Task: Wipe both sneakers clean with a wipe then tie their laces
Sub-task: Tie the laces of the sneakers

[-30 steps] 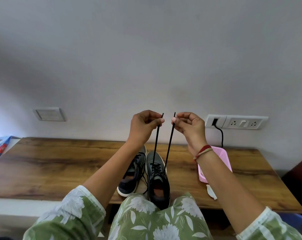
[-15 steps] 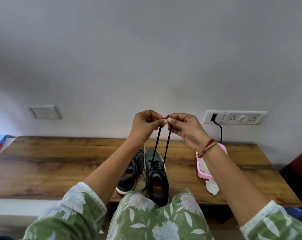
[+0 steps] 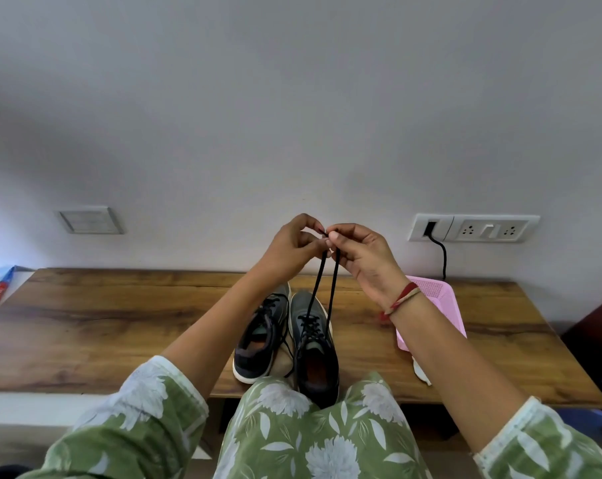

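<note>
Pale wall [image 3: 292, 133] behind, switch plates [image 3: 472, 228] set into it. Wooden desk [image 3: 119, 323] below, running the full width. Two dark sneakers side by side at its near edge, toes to the wall: left sneaker [image 3: 258, 340], untied by the look of it; right sneaker [image 3: 313, 350], heel partly hidden by the person's lap. Just right of them, pink basket [image 3: 441, 305], with a crumpled wipe [image 3: 422, 373] by its near corner. Raised above the right sneaker: left hand [image 3: 292, 243] and right hand [image 3: 361, 257], fingertips meeting, each pinching one end of the laces [image 3: 315, 288]. Both strands run taut down to the top eyelets. Judgement: tying just begun, first cross next. Keep tension even, make the cross low near the tongue so the knot seats snug. Sneaker sits directly beneath the hands, joined only by the laces
</note>
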Demonstrator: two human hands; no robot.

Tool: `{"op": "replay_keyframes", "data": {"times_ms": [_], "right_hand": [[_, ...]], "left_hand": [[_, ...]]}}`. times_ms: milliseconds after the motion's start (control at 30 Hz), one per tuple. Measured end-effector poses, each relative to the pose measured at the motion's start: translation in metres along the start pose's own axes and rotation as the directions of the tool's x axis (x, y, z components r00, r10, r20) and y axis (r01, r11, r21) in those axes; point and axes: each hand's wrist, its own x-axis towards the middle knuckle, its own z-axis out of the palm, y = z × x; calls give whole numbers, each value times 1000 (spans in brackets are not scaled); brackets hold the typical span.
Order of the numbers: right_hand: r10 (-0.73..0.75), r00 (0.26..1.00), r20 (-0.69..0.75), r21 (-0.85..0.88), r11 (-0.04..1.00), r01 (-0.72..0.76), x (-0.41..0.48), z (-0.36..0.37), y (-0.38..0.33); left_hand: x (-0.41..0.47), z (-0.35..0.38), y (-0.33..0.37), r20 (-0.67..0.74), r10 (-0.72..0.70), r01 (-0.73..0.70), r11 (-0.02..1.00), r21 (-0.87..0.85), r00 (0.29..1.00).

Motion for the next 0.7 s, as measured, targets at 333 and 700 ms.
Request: {"op": "replay_keyframes", "data": {"times_ms": [333, 700], "right_hand": [[-201, 948, 247, -407, 867, 289, 7, -9, -4], [-519, 672, 528, -785, 5, 620, 5, -21, 24]], "left_hand": [[2, -22, -11, 351, -287, 441, 727, -525, 891], [0, -22, -10, 279, -361, 453, 779, -434, 890]]}}
